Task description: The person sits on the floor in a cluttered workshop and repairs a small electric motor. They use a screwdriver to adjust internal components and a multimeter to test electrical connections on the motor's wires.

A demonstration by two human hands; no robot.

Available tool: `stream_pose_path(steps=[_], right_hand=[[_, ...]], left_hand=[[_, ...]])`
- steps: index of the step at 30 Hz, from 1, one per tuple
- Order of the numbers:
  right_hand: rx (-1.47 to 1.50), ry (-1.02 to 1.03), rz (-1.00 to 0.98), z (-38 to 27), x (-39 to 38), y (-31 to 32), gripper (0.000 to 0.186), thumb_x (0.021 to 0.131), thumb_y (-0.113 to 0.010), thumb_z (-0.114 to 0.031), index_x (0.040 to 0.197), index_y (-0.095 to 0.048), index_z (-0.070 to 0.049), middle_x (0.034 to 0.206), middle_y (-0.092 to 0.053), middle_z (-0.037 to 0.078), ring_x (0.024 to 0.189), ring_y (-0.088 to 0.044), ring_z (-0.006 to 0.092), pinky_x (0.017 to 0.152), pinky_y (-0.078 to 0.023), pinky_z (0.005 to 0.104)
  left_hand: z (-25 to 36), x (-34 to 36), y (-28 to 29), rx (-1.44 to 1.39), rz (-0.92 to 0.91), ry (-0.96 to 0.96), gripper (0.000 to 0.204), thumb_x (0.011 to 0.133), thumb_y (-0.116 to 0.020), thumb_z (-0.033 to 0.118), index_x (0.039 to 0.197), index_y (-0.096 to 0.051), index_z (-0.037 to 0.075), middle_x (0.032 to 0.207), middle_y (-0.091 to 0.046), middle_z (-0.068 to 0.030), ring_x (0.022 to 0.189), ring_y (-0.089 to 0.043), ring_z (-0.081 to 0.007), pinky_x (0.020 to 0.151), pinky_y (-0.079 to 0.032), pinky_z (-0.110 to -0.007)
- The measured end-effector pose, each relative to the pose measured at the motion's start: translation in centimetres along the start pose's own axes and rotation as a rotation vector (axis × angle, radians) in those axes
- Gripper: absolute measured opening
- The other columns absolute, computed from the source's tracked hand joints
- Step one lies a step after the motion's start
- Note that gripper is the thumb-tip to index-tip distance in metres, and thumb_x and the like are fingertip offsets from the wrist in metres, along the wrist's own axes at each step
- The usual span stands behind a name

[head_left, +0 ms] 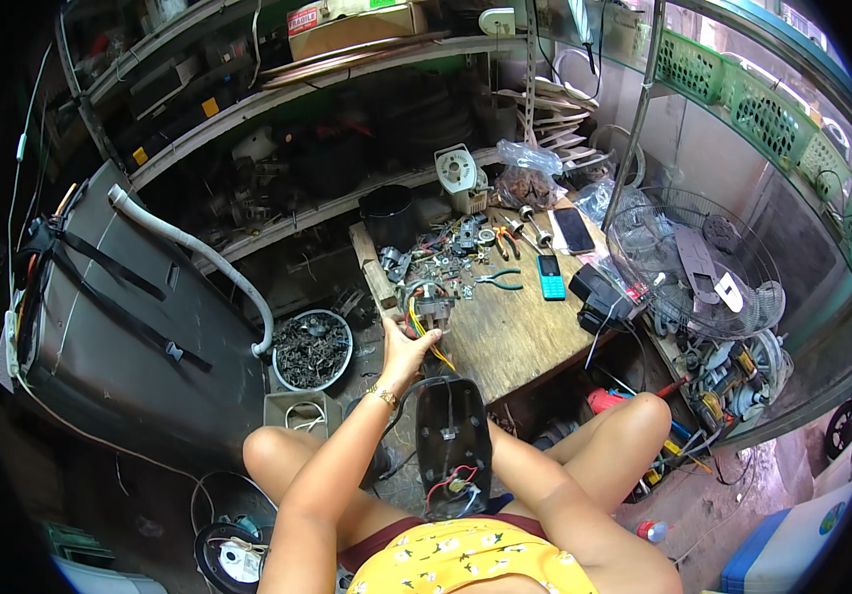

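My left hand [408, 345] grips a metal motor-like part [431, 305] with yellow and dark wires at the front-left of the wooden work board [515, 351]. Just below it, a black plastic housing [451, 421] stands over my lap, its inside toward me, with red and blue wires and a black cable. My right forearm [535, 480] runs up to the housing's right side; that hand and its fingers are hidden behind it. Beyond my left hand lie small scattered metal parts [446, 262] and pliers [497, 279].
A turquoise keypad phone [551, 277], dark phone [572, 230] and black appliance part [599, 302] lie on the right. Beside them are wire fan guards [649, 247]. A scrap-filled basin [312, 351] and tall dark panel [139, 327] are left. Cluttered shelves [317, 84] span the back.
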State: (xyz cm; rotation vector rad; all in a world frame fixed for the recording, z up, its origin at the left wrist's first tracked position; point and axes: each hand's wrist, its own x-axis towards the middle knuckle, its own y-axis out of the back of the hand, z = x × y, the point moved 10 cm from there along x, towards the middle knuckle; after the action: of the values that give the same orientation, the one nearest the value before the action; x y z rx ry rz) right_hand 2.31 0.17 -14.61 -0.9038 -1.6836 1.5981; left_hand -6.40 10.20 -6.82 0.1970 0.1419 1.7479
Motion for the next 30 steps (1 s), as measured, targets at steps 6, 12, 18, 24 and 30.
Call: stream_pose_path(steps=[6, 12, 18, 24, 30], right_hand=[[0.079, 0.057, 0.079, 2.0, -1.4, 0.4, 0.052, 0.096, -0.052, -0.044, 0.128, -0.055, -0.003, 0.109, -0.067, 0.017, 0.093, -0.068, 0.0277, 0.084, -0.058, 0.0419], [0.056, 0.043, 0.157, -0.2, -3.0, -0.1, 0.050, 0.097, -0.051, -0.042, 0.128, -0.055, -0.002, 0.110, -0.067, 0.018, 0.093, -0.068, 0.0288, 0.084, -0.058, 0.0422], [-0.213, -0.105, 0.185, -3.1, -4.8, 3.1, 0.046, 0.101, -0.044, -0.033, 0.132, -0.051, 0.000, 0.122, -0.060, 0.020, 0.104, -0.064, 0.0302, 0.092, -0.054, 0.0446], [-0.873, 0.053, 0.620, -10.6, -13.3, 4.2, 0.040, 0.099, -0.048, -0.029, 0.129, -0.053, -0.003, 0.123, -0.059, 0.011, 0.106, -0.061, 0.0239, 0.093, -0.049, 0.0361], [-1.942, 0.953, 0.821, -22.5, -17.1, -7.2, 0.041, 0.082, -0.043, 0.002, 0.121, -0.056, 0.000, 0.110, -0.062, 0.018, 0.102, -0.062, 0.0297, 0.090, -0.049, 0.0374]], left_hand=[[0.6, 1.1, -2.5, 0.420, -0.054, -0.009, 0.058, 0.071, -0.072, 0.024, 0.116, -0.045, 0.000, 0.090, -0.062, -0.0169, 0.083, -0.063, -0.0320, 0.074, -0.050, -0.042], [0.7, 0.5, -5.4, 0.467, -0.185, 0.017, 0.047, 0.075, -0.068, 0.020, 0.116, -0.049, 0.005, 0.086, -0.065, -0.0146, 0.081, -0.065, -0.0332, 0.072, -0.049, -0.044], [0.7, 0.8, -7.6, 0.518, -0.249, -0.032, 0.034, 0.079, -0.063, 0.018, 0.108, -0.056, 0.003, 0.087, -0.066, -0.0200, 0.087, -0.064, -0.0386, 0.076, -0.049, -0.048], [2.2, 0.7, -10.8, -0.120, -0.526, 0.406, 0.042, 0.091, -0.051, 0.010, 0.131, -0.039, 0.003, 0.090, -0.056, -0.0054, 0.074, -0.060, -0.0158, 0.069, -0.057, -0.038], [6.1, -1.8, -12.3, -0.243, -0.692, 0.476, 0.056, 0.090, -0.052, 0.003, 0.143, -0.031, 0.003, 0.096, -0.056, -0.0076, 0.070, -0.060, -0.0162, 0.069, -0.058, -0.040]])
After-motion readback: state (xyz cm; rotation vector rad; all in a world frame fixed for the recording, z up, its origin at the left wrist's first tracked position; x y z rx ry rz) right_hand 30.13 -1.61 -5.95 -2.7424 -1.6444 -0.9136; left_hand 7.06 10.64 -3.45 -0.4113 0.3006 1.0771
